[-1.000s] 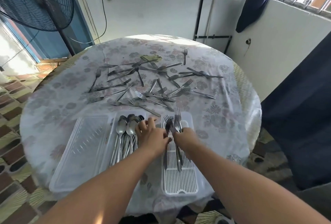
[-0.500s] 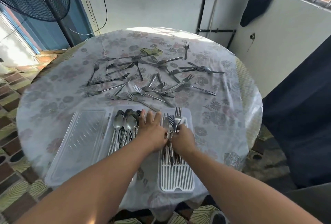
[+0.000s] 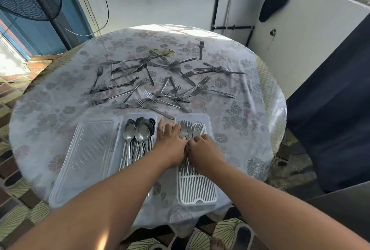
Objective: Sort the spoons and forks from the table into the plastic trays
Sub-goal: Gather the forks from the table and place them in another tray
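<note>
I had three plastic trays (image 3: 84, 161) in front of me: one held nothing, one held the spoons (image 3: 138, 135), one the forks in the tray (image 3: 190, 131). The spoons overlapped too much to count; at least six bowls showed. The tray's forks were bunched under my hands, number unclear. Some thirty loose forks (image 3: 160, 87) lay tangled on the table, too crossed for an exact count.

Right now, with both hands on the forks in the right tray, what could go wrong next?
1. The bundle of steel forks under the left hand and right hand lies fanned on the white slatted tray; tines may catch in the slats.
2. That tray's near end reaches the edge of the round flowered table; a pull toward the body might tip it off.
3. Loose forks overlap, so lifting one may drag others.
</note>
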`<state>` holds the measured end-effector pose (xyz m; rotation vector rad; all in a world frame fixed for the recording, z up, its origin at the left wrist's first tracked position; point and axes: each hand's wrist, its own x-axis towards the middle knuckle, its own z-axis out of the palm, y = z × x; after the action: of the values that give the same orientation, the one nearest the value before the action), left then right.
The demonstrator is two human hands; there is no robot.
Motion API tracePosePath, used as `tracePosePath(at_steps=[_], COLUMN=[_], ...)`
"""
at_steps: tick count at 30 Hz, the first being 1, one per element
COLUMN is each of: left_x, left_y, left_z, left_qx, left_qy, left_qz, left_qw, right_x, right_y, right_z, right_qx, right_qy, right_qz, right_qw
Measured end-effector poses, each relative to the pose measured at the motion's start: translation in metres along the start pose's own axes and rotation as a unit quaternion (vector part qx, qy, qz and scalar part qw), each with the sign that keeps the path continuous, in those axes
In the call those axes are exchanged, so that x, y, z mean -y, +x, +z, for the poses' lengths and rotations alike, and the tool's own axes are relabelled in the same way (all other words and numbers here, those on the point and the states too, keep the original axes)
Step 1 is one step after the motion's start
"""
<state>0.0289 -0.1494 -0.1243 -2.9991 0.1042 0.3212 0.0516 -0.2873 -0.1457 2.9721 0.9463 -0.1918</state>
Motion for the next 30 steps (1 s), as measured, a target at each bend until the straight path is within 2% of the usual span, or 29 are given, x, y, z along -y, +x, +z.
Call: tracePosePath(at_steps=[4,8,11,17,21,26,30], left_x=[0.004,0.002,-0.002,-0.009,-0.012,-0.011,-0.009], left_y=[0.000,0.001,0.004,0.010,0.007,0.007,0.005], left_z=[0.000,-0.002,-0.006,-0.017,-0.014,-0.016,-0.014], left_qx=[-0.014,-0.009,0.012,0.028,0.013,-0.005,-0.006], left_qy=[-0.006,0.041,0.090,0.158,0.134,0.103,0.105], left_qz=[0.026,0.043,0.051,0.052,0.088,0.096,0.113], left_qw=[1.000,0.998,0.995,0.986,0.987,0.990,0.988], right_x=[-0.003,-0.016,-0.022,-0.017,-0.024,-0.024,-0.023], right_y=[0.002,0.008,0.006,0.006,0.007,0.010,0.013], right_z=[-0.002,-0.012,-0.015,-0.012,-0.008,-0.004,-0.006], right_qx=[0.004,0.020,0.037,0.024,0.035,0.068,0.078], right_qy=[-0.059,-0.050,-0.065,-0.045,-0.076,-0.125,-0.121], right_qz=[-0.002,0.029,0.018,0.022,0.002,0.019,0.020], right_qw=[0.998,0.998,0.997,0.998,0.996,0.990,0.989])
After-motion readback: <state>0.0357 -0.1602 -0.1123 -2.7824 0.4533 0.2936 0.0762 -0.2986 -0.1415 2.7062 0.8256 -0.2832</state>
